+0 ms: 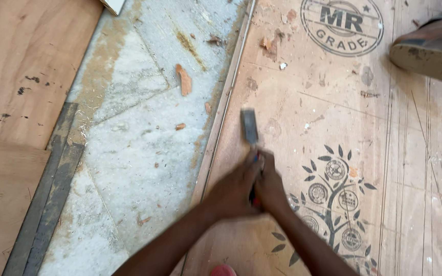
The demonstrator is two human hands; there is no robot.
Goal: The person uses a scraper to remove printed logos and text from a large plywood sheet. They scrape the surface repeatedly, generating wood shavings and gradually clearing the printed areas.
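Observation:
Both of my hands grip the handle of a chisel whose flat metal blade points away from me. My left hand wraps the handle from the left and my right hand from the right, pressed together. The blade lies over a plywood sheet near its left edge, beside a thin wooden strip running along that edge. The image is motion-blurred around the hands. The handle is mostly hidden; a bit of red and blue shows between my fingers.
A dusty marble floor with wood chips lies left of the sheet. More plywood and a dark metal bar sit at far left. Another person's sandalled foot rests on the sheet at top right.

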